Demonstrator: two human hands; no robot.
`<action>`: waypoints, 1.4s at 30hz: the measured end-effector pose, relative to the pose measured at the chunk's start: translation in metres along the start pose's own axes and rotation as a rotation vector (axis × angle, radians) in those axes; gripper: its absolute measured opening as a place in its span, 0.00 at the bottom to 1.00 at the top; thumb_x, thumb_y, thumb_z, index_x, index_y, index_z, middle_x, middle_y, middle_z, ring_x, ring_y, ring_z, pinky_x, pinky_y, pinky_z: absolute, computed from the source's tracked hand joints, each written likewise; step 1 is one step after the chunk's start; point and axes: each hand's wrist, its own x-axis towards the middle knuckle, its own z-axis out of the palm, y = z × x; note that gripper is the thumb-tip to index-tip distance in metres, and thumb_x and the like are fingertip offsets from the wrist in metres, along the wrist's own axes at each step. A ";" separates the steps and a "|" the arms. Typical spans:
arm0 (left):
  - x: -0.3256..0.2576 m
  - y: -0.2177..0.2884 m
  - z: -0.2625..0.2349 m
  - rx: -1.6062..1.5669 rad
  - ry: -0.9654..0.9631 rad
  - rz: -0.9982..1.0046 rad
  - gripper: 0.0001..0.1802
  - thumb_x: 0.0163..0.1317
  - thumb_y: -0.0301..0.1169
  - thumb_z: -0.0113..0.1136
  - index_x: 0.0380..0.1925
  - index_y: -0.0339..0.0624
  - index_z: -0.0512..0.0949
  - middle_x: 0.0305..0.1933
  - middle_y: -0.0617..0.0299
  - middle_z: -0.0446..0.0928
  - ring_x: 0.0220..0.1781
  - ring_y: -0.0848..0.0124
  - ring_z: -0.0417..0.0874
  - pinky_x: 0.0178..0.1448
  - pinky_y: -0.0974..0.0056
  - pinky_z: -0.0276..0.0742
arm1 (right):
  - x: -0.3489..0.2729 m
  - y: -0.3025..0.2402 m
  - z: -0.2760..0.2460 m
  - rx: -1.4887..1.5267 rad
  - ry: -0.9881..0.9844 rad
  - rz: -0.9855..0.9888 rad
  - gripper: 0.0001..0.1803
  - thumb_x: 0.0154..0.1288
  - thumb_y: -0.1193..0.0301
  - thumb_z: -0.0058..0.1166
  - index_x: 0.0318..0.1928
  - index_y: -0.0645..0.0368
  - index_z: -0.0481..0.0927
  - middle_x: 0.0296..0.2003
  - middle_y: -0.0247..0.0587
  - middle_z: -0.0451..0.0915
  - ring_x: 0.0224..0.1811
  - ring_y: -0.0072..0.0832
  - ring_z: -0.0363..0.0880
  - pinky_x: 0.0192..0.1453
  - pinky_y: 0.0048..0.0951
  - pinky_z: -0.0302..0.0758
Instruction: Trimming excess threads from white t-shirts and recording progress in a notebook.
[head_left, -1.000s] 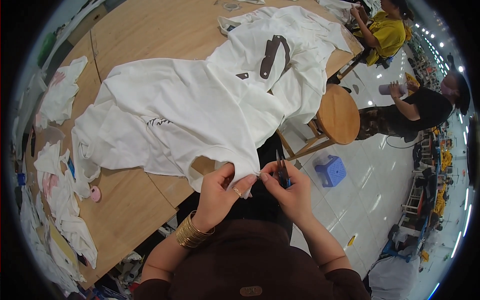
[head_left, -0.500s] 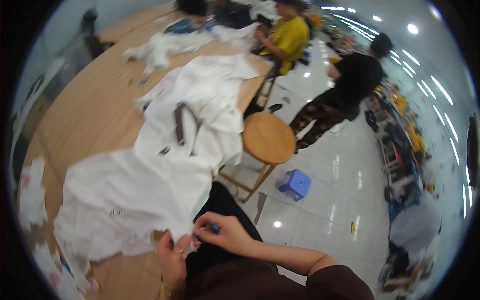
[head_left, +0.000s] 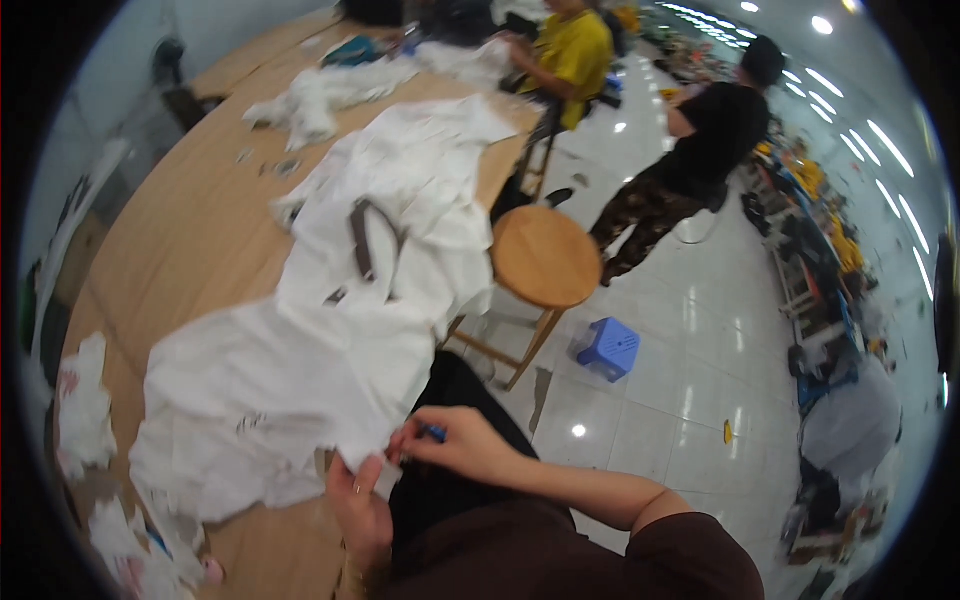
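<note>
A white garment [head_left: 260,380] with dark lettering lies spread on the wooden table and reaches to my lap. Its near corner is pinched between the thumb and fingers of my left hand [head_left: 362,505]. Right beside it, my right hand [head_left: 460,442] is closed around a small blue tool [head_left: 435,433], mostly hidden in the palm; its kind does not show. The fingertips of this hand are at the cloth's edge, close to my left thumb. Farther up the pile of white cloth rests a dark narrow curved strip [head_left: 362,240].
More white pieces [head_left: 85,410] lie along the wooden table's [head_left: 190,210] left edge. To the right stand a round wooden stool [head_left: 548,257] and a low blue plastic stool [head_left: 609,347]. A person in yellow [head_left: 575,55] sits at the far end; another in black [head_left: 715,140] stands on the tiled floor.
The whole view has shifted slightly, so the table and stools appear a little farther right. Both hands stay together at the garment's corner, the blue tool still in the right.
</note>
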 end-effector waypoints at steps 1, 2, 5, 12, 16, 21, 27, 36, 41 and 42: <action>0.001 0.004 0.003 0.006 -0.033 -0.027 0.15 0.59 0.24 0.55 0.46 0.29 0.71 0.44 0.51 0.77 0.43 0.65 0.79 0.51 0.64 0.74 | -0.002 -0.006 -0.002 -0.002 -0.013 -0.005 0.07 0.61 0.71 0.55 0.34 0.63 0.77 0.31 0.34 0.80 0.33 0.17 0.75 0.39 0.22 0.72; 0.002 0.009 0.006 0.009 -0.064 -0.053 0.15 0.59 0.24 0.55 0.46 0.29 0.71 0.45 0.50 0.77 0.45 0.64 0.79 0.53 0.64 0.74 | -0.010 -0.015 -0.005 -0.110 0.022 -0.035 0.07 0.61 0.71 0.55 0.34 0.63 0.77 0.32 0.35 0.80 0.34 0.17 0.75 0.40 0.22 0.72; 0.005 0.017 0.003 0.103 -0.078 -0.088 0.15 0.60 0.25 0.55 0.47 0.30 0.71 0.44 0.52 0.78 0.46 0.69 0.79 0.53 0.66 0.73 | -0.025 -0.041 -0.010 -0.283 0.078 0.061 0.16 0.63 0.63 0.54 0.46 0.59 0.71 0.32 0.41 0.80 0.33 0.35 0.81 0.37 0.29 0.73; -0.002 0.025 -0.005 0.185 -0.168 -0.086 0.16 0.62 0.25 0.51 0.49 0.29 0.69 0.48 0.49 0.77 0.53 0.63 0.78 0.55 0.64 0.73 | -0.036 -0.049 -0.002 -0.145 -0.117 0.073 0.12 0.70 0.65 0.43 0.46 0.59 0.71 0.31 0.41 0.79 0.29 0.30 0.78 0.36 0.26 0.71; -0.003 0.022 -0.007 0.217 -0.203 -0.091 0.17 0.62 0.25 0.50 0.50 0.28 0.69 0.49 0.48 0.76 0.53 0.62 0.78 0.56 0.63 0.73 | -0.036 -0.041 0.004 -0.114 -0.114 0.083 0.13 0.73 0.66 0.37 0.41 0.60 0.73 0.19 0.25 0.62 0.22 0.12 0.58 0.27 0.18 0.59; -0.002 0.027 0.000 0.136 -0.229 -0.076 0.14 0.62 0.24 0.51 0.47 0.28 0.70 0.46 0.53 0.76 0.50 0.69 0.76 0.54 0.66 0.72 | -0.033 -0.040 0.005 -0.070 -0.124 0.123 0.12 0.73 0.66 0.37 0.40 0.60 0.73 0.18 0.24 0.60 0.21 0.12 0.56 0.26 0.18 0.57; -0.004 0.023 -0.007 0.109 -0.200 -0.103 0.12 0.62 0.22 0.53 0.45 0.30 0.71 0.44 0.58 0.76 0.46 0.76 0.75 0.52 0.70 0.70 | -0.033 -0.039 0.005 -0.056 -0.125 0.111 0.12 0.73 0.66 0.38 0.39 0.60 0.72 0.18 0.24 0.59 0.21 0.12 0.55 0.25 0.18 0.56; -0.004 0.020 -0.008 0.102 -0.204 -0.113 0.12 0.61 0.23 0.54 0.44 0.31 0.72 0.43 0.60 0.76 0.45 0.78 0.75 0.51 0.71 0.70 | -0.030 -0.039 0.005 -0.083 -0.103 0.114 0.12 0.71 0.65 0.41 0.36 0.60 0.72 0.18 0.24 0.61 0.21 0.11 0.57 0.25 0.17 0.56; -0.006 0.023 -0.007 0.130 -0.227 -0.125 0.12 0.61 0.22 0.54 0.45 0.31 0.71 0.43 0.61 0.75 0.45 0.78 0.74 0.51 0.71 0.70 | -0.025 -0.033 0.004 -0.001 -0.052 0.096 0.12 0.71 0.64 0.42 0.35 0.60 0.72 0.19 0.24 0.63 0.21 0.11 0.58 0.26 0.17 0.57; -0.006 0.023 -0.006 0.122 -0.231 -0.123 0.12 0.61 0.22 0.54 0.45 0.31 0.71 0.43 0.61 0.75 0.44 0.78 0.74 0.50 0.72 0.70 | -0.026 -0.036 0.003 -0.041 -0.037 0.075 0.12 0.70 0.64 0.42 0.35 0.59 0.72 0.19 0.24 0.64 0.22 0.11 0.59 0.26 0.17 0.58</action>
